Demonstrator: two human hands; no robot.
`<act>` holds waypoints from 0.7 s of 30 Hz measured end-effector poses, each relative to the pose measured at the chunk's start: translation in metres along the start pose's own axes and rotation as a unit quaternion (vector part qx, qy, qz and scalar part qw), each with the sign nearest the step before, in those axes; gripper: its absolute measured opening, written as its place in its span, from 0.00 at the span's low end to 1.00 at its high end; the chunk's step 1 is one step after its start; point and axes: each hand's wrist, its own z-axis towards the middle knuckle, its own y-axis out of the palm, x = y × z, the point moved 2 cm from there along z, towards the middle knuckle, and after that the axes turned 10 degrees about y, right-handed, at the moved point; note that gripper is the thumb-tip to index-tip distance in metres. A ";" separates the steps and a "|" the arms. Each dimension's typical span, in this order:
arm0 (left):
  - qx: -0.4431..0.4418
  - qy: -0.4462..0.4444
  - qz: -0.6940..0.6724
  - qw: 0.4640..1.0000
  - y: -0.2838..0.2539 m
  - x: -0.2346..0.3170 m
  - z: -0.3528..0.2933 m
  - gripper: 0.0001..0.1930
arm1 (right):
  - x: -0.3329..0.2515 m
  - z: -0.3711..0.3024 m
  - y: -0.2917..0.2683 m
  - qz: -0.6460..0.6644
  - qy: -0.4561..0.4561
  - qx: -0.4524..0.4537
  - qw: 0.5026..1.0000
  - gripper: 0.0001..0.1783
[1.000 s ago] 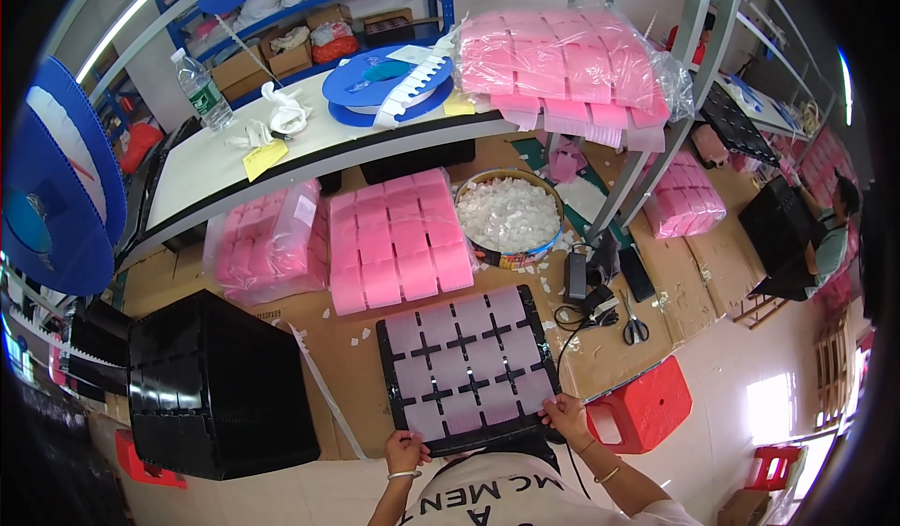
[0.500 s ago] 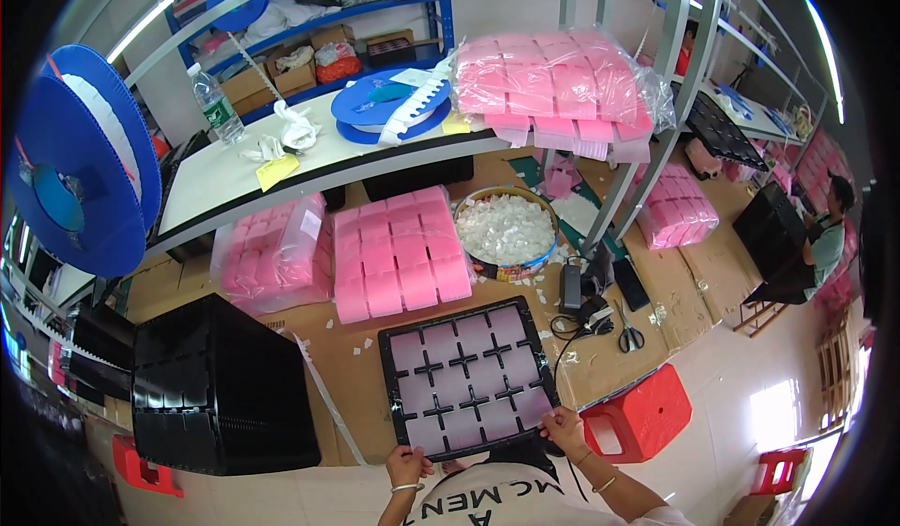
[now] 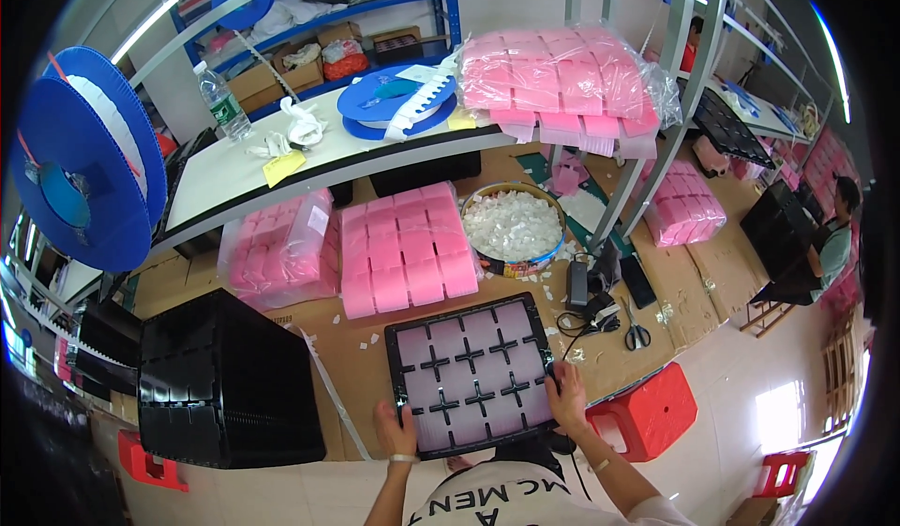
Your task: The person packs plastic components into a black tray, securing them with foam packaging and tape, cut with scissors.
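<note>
A black tray (image 3: 400,373) with cross-shaped dividers lies at the table's front edge, in front of me. Pale pinkish-lilac sheets (image 3: 469,378) fill its sections. My left hand (image 3: 394,430) holds the tray's left side near the front corner, thumb by the rim and fingers along the outside. On the opposite side my right hand (image 3: 568,400) holds the right rim, fingers pointing away from me. Parts of the fingers are hidden against the edges.
A tall stack of black trays (image 3: 220,385) stands left. Behind lie pink sheet bundles (image 3: 408,249) and a round tub of white pieces (image 3: 514,228). Scissors (image 3: 637,335), a power adapter (image 3: 577,284) and a phone (image 3: 639,282) lie right. A red stool (image 3: 656,412) stands below.
Both hands have moved from the tray's front corners up along its left and right sides. At the front right corner, the right fingers no longer pinch the edge.
</note>
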 end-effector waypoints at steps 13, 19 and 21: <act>-0.028 -0.023 0.162 0.986 0.092 0.028 0.134 0.52 | 0.011 0.132 0.108 -0.122 0.107 0.006 0.987 0.55; -0.012 -0.021 0.170 0.985 0.089 0.016 0.139 0.46 | -0.005 0.138 0.112 -0.101 0.146 -0.001 0.984 0.44; 0.001 -0.009 0.169 0.985 0.095 0.017 0.140 0.42 | 0.000 0.140 0.110 -0.085 0.157 0.006 0.984 0.41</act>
